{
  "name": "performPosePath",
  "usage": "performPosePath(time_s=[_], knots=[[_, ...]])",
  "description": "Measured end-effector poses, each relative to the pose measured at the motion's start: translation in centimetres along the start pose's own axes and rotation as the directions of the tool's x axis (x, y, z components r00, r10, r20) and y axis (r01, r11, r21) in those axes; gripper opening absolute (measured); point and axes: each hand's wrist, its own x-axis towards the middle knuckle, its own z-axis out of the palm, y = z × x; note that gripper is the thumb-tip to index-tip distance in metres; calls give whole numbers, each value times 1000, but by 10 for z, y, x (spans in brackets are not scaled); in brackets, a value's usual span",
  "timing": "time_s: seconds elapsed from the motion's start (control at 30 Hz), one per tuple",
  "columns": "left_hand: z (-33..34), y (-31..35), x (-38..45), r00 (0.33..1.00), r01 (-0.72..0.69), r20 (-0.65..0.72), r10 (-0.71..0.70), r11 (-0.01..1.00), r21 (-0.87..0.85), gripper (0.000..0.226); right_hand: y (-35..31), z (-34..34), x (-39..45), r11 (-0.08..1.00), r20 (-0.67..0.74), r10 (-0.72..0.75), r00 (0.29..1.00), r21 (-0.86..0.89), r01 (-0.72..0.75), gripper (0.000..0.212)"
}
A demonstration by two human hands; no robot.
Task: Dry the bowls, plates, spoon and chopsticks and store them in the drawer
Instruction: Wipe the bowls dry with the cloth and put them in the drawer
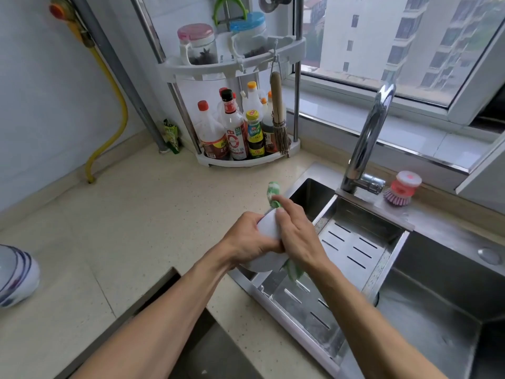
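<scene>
Left hand: our left hand (pixel 247 237) grips the white bowl (pixel 266 251) from its left side, fingers curled round the wall, forearm running in from the bottom-left.
Right hand: our right hand (pixel 296 236) presses a green-and-white cloth (pixel 274 192) against the bowl, fingers curled on the cloth, index finger straighter; cloth ends stick out above and below the hand.
Bowl position: held tilted in the air over the worktop (pixel 136 214) edge where it meets the sink (pixel 437 310).
Sink: a slotted steel drain tray (pixel 352 242) sits in its left part, just below the hands.
Left edge of worktop: blue-striped bowls (pixel 16 274), apparently upside down, partly cut off.
Back corner: rack (pixel 240 160) holding sauce bottles (pixel 235 129); upper shelf carries two lidded jars (pixel 198 45).
Front edge: open drawer (pixel 191 337), contents not discernible.
</scene>
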Motion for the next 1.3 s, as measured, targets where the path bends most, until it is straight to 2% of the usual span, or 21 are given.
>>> performPosePath(time_s=[0.07,0.1,0.17,0.2,0.23,0.33,0.4,0.47,0.57,0.6,0.7,0.77,0.83,0.87,0.93,1.0,1.1,1.17,1.23,1.3], knots=[[-1,1,-2,1000,-2,23,1,999,45,17,3,8,-8,1000,-6,-3,1000,19,3,36],[-1,1,-4,999,-11,32,9,997,74,18,6,7,-4,994,-2,78,997,76,-78,33],[1,-1,-7,999,-32,35,29,993,117,28,7,-3,8,915,32,307,951,264,-304,28],[1,-2,-6,999,-37,19,35,992,122,33,7,-7,13,875,44,382,923,306,-376,28],[0,-3,-5,999,-35,2,35,993,116,35,4,-7,14,874,53,394,918,288,-391,28],[-5,-4,2,1000,-9,-25,11,997,83,24,-5,6,2,972,16,203,979,116,-203,41],[-4,-4,3,1000,-10,-18,13,992,123,16,-8,13,-7,993,-2,104,995,64,-103,42],[-2,-6,2,999,-39,2,39,987,155,15,-5,12,-6,993,-32,112,993,49,-110,39],[0,-5,1,996,-93,28,89,979,179,24,-9,1,13,943,-40,292,956,177,-281,44],[1,-3,0,996,-94,24,91,980,175,25,-11,-1,15,936,-39,309,950,186,-297,48],[-1,-1,6,994,-93,-27,101,970,224,11,-22,15,2,983,-74,183,980,32,-181,41],[0,-2,4,993,-97,-34,111,956,275,15,-25,21,-6,991,-119,133,984,-6,-135,39],[0,-7,-1,994,-111,12,111,976,187,10,-21,17,3,975,-102,221,970,37,-219,44],[0,-9,-5,993,-114,30,111,983,142,17,-16,12,12,944,-86,317,945,121,-306,53],[-3,-11,-9,992,-124,36,122,989,86,27,-8,2,27,821,15,508,861,295,-489,60],[-6,-13,-13,991,-137,4,137,990,32,32,-8,-4,30,727,125,572,811,380,-572,70],[-11,-17,-15,991,-103,-88,99,994,-47,40,-11,-13,26,657,254,547,797,460,-597,71],[-16,-22,-12,990,-61,-135,44,990,-125,44,-14,-20,19,625,338,444,830,546,-557,61],[-21,-24,-11,988,-40,-152,15,986,-164,34,-13,-23,4,701,397,297,869,527,-480,55],[-24,-25,-10,988,-28,-152,-2,981,-190,26,-8,-19,-10,901,371,166,914,321,-294,70]])
